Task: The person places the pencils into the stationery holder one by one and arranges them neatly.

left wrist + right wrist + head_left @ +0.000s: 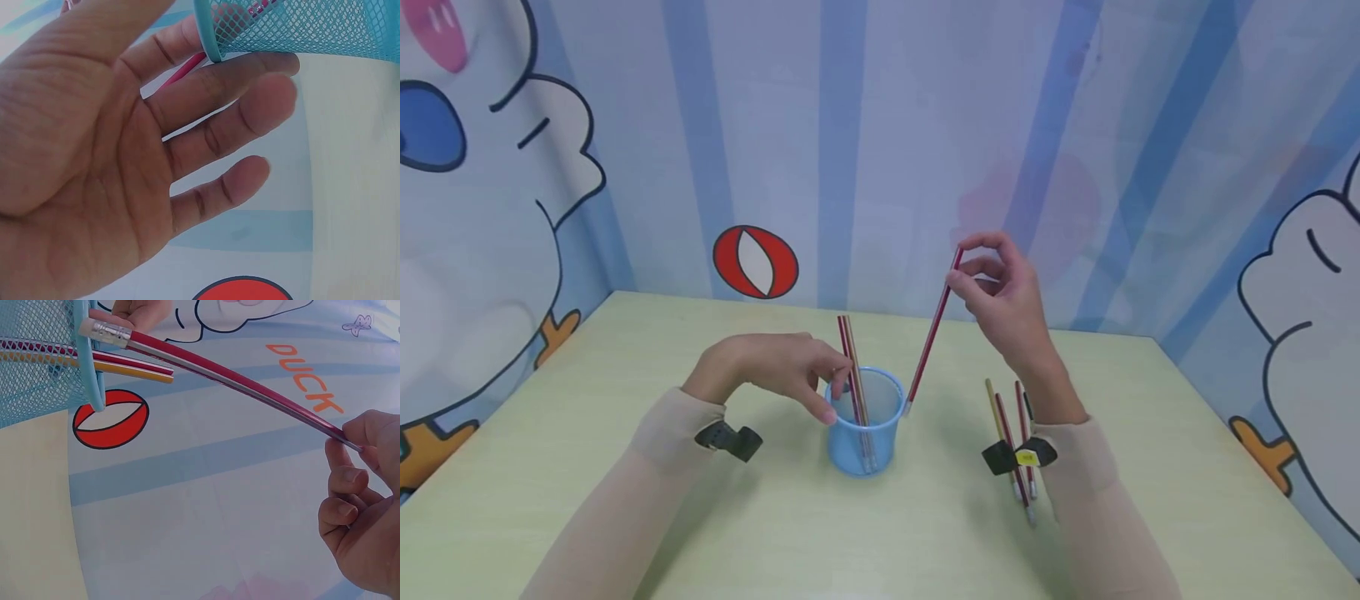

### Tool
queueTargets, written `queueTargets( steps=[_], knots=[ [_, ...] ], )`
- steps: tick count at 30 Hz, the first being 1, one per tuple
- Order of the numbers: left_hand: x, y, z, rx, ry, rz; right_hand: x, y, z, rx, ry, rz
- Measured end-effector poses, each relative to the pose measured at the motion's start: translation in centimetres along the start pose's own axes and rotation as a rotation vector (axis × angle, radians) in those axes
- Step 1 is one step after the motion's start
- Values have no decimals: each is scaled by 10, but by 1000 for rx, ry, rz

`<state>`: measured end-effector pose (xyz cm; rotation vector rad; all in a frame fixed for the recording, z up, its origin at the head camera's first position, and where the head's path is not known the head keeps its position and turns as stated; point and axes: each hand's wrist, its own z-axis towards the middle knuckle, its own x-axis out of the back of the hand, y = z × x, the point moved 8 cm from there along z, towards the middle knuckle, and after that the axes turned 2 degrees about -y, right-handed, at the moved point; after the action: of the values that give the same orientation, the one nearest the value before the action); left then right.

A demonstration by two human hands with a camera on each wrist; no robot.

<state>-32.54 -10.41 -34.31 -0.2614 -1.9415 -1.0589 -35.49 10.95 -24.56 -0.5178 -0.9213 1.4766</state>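
In the head view a blue mesh pencil cup (861, 454) stands on the table. Two pencils (860, 392), one red and one yellowish, lean inside it, top ends above the rim. My left hand (782, 367) grips the cup's left rim, thumb outside and index finger over the edge; its other fingers (212, 137) spread loosely beside the mesh. Up to the right, my right hand (1003, 292) pinches a dark red pencil (934, 342) by its upper end between thumb and fingers. The pencil slants down, its white eraser end (106, 331) close by the cup's right rim.
Several loose pencils (1015, 450) lie on the pale table (760, 533), partly under my right wrist. A striped cartoon backdrop (895, 167) rises behind the table's far edge. Small black devices (730, 439) are strapped to both wrists.
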Motion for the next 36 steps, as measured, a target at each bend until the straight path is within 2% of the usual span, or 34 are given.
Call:
queueTargets(
  steps=[8,14,19,22,24,28,32,36],
  knots=[
    [1,2,-1,-16,-2,8,-12,-1,0,92,17,53],
    [0,3,0,-24,1,12,-15,2,-3,95,63,71],
    [0,3,2,-26,-5,22,-17,6,-5,114,101,132],
    [0,4,2,-32,-10,36,-20,12,-5,91,99,125],
    [0,4,2,-29,-9,43,-24,17,-6,60,74,90],
    [0,4,2,-25,-9,49,-36,26,-6,-1,-26,-33],
    [0,4,2,-33,-6,52,-51,34,-8,-19,-130,-164],
    [0,4,1,-41,-9,51,-68,42,-12,-26,-230,-211]
  ],
)
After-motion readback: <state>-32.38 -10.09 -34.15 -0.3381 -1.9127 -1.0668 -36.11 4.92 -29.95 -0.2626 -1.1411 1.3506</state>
